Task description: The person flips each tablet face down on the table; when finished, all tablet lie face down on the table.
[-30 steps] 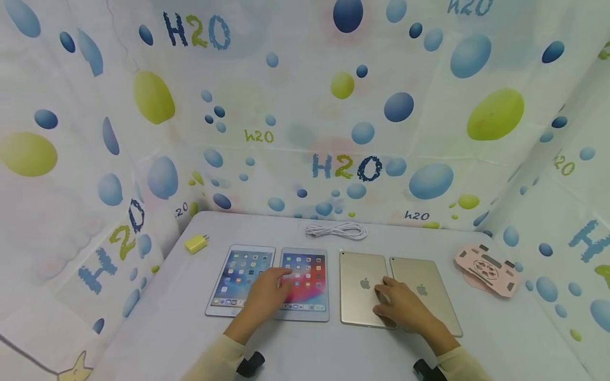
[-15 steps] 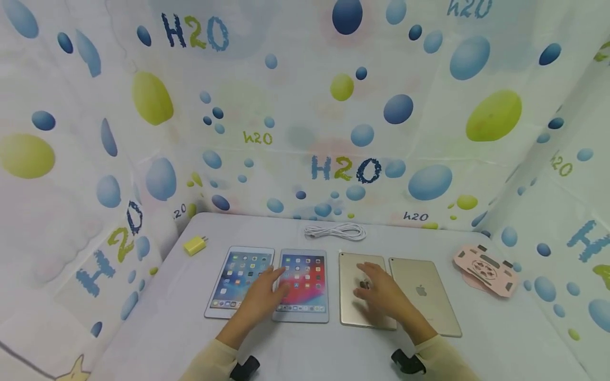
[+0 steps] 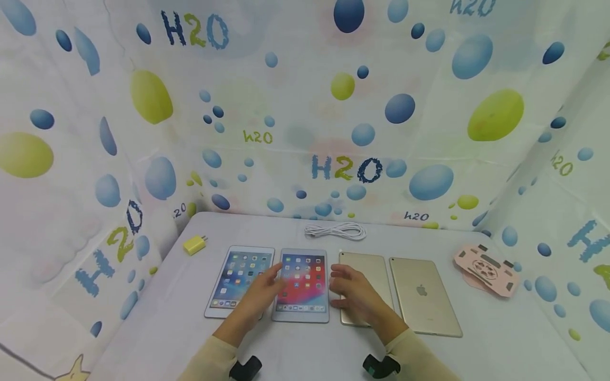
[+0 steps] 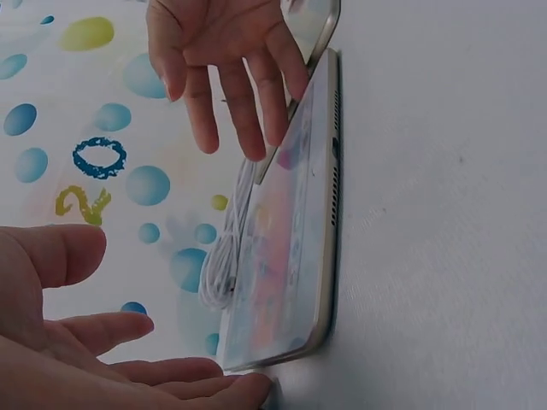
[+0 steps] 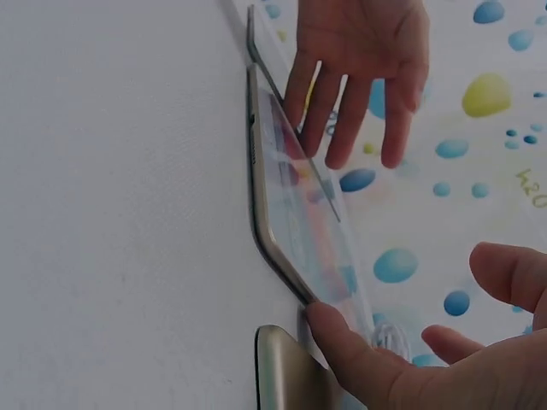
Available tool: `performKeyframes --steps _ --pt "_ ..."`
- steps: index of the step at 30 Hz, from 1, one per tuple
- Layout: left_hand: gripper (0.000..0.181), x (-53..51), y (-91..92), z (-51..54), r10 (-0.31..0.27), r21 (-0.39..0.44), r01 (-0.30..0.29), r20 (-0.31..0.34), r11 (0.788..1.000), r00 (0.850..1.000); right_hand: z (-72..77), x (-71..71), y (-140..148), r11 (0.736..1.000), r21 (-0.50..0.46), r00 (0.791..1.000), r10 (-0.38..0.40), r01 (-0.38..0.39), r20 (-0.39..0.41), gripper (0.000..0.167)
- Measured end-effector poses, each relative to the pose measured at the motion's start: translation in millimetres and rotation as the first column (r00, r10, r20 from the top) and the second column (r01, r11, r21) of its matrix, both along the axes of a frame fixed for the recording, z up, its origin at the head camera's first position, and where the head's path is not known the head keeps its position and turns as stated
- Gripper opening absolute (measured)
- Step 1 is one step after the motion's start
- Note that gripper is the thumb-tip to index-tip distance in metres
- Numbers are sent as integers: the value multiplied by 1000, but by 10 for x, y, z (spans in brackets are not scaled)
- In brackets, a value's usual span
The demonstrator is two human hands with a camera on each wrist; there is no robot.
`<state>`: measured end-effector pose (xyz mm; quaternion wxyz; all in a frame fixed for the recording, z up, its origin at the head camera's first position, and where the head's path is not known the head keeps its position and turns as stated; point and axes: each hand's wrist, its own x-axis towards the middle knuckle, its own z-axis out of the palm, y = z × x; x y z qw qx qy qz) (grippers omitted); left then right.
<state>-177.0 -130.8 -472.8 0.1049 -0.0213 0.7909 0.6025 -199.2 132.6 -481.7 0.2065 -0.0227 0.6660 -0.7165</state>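
Note:
Four... several tablets lie in a row on the table. The second from the left (image 3: 302, 275) is screen up, with a red and blue display. My left hand (image 3: 254, 296) is at its left edge, over the gap to the first screen-up tablet (image 3: 245, 264). On its other side, my right hand (image 3: 359, 296) hovers above a gold tablet (image 3: 369, 259) lying back up, palm facing the left hand. Both hands have loosely spread fingers and hold nothing. In the right wrist view a fingertip (image 5: 320, 316) is at the tablet's corner; whether it touches, I cannot tell.
Another gold tablet (image 3: 424, 296) lies back up at the right. A coiled white cable (image 3: 335, 231) is behind the row. A yellow charger plug (image 3: 195, 244) sits at the back left, a pink camera-shaped piece (image 3: 486, 270) at the right. Patterned cloth walls (image 3: 286, 106) enclose the table.
My right hand has moved left, from between the gold tablets to the right edge of the red and blue screen. The left hand has shifted slightly left and down. The tablets have stayed put.

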Motion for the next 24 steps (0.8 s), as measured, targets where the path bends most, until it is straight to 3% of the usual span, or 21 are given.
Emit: performKeyframes --steps 7,24 --pt "59 5 14 12 -13 129 7 46 992 999 -38 -4 -13 999 -47 1000 -20 21 16 58" --pt "52 21 -53 -17 -34 258 5 109 966 993 -2 17 -101 995 -35 994 -88 91 65 56"
